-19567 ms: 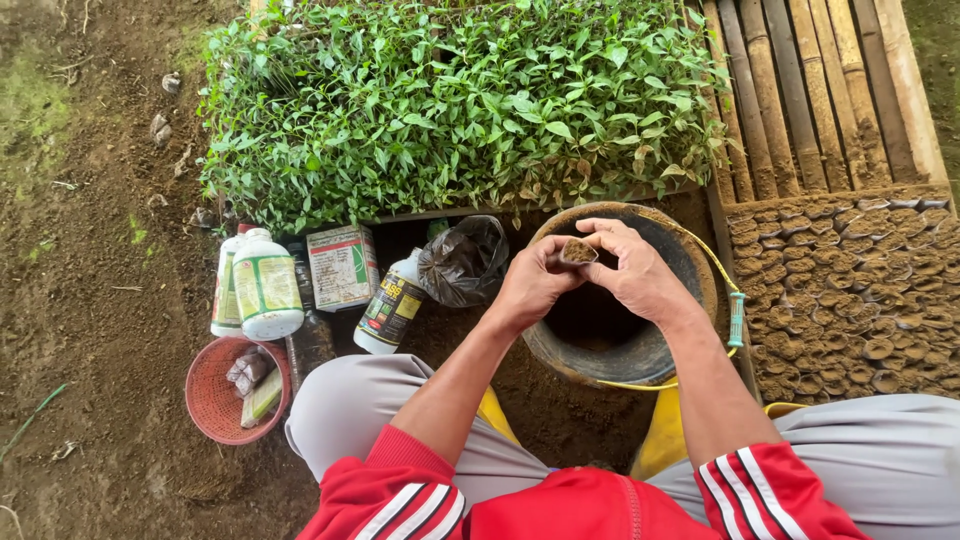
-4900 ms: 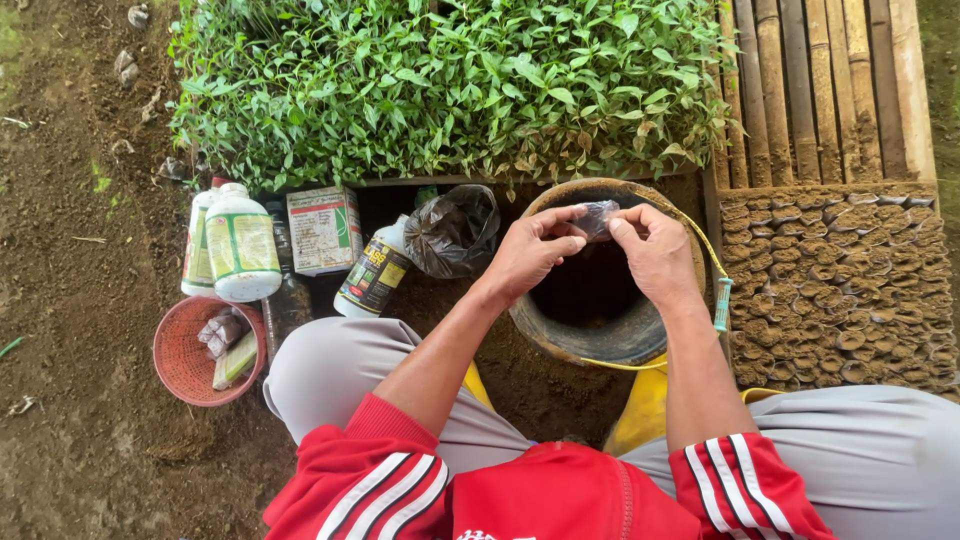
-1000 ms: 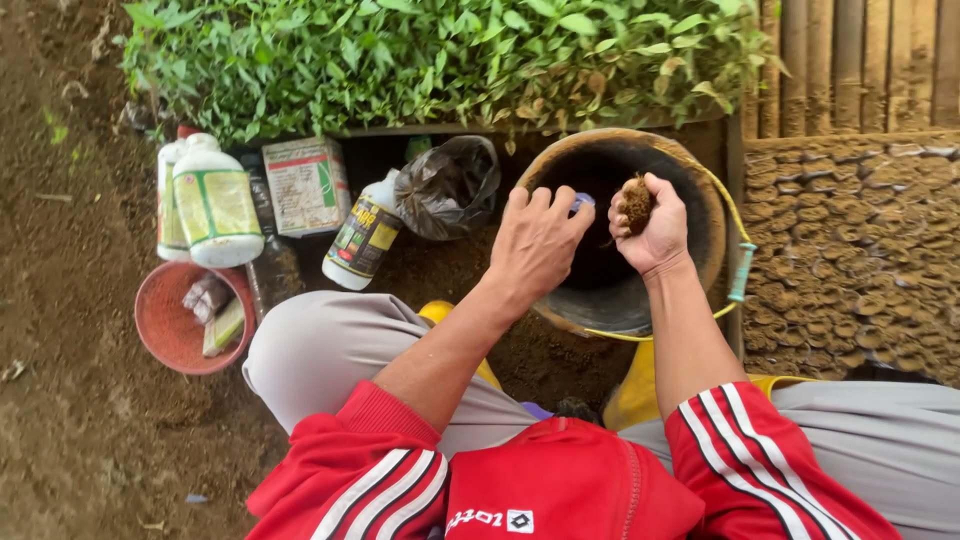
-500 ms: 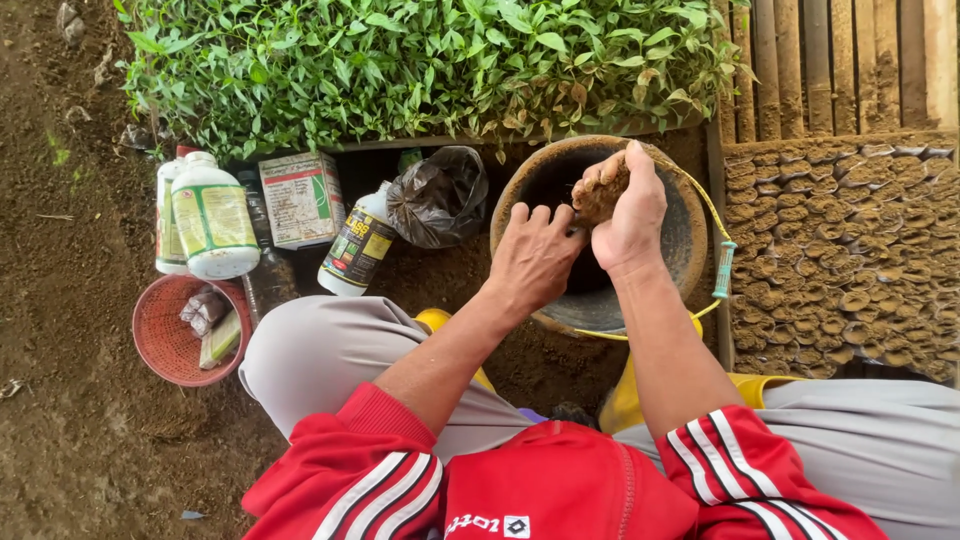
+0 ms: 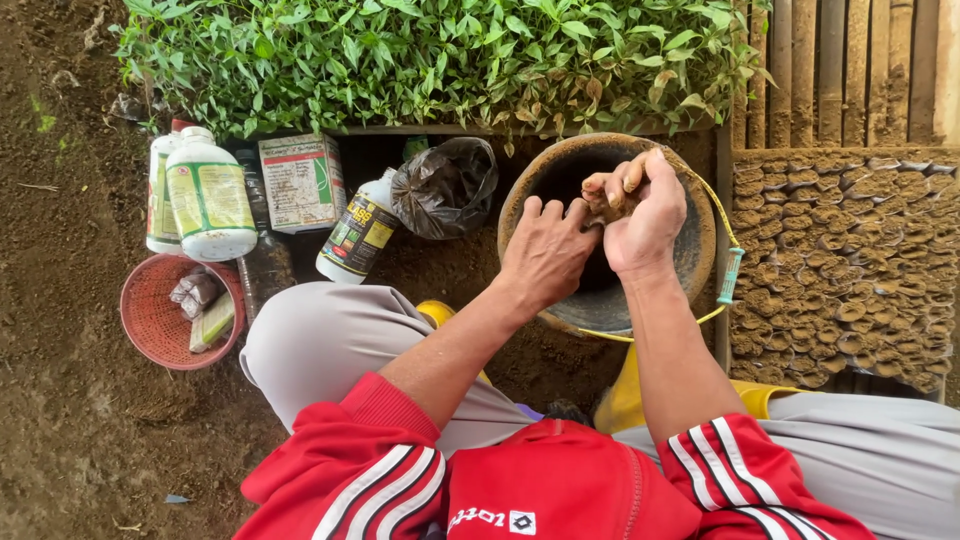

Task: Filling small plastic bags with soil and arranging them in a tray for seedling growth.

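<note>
Right hand (image 5: 648, 215) grips a small soil plug (image 5: 610, 203) over the bucket (image 5: 700, 245); left hand (image 5: 545, 255) pinches its side. It looks light, crumbly; cup it gently underneath

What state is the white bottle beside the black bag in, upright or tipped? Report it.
Tipped. The white bottle lies slanted on the soil, its cap end up against the black bag, label side showing.

- Outdoors, flat daylight, no hard shadows
- Ground (image 5: 70, 440): bare brown dirt, patchy green at left
- Dense bed of green seedlings (image 5: 430, 60) along top
- Bamboo slats (image 5: 850, 70) top right
</note>
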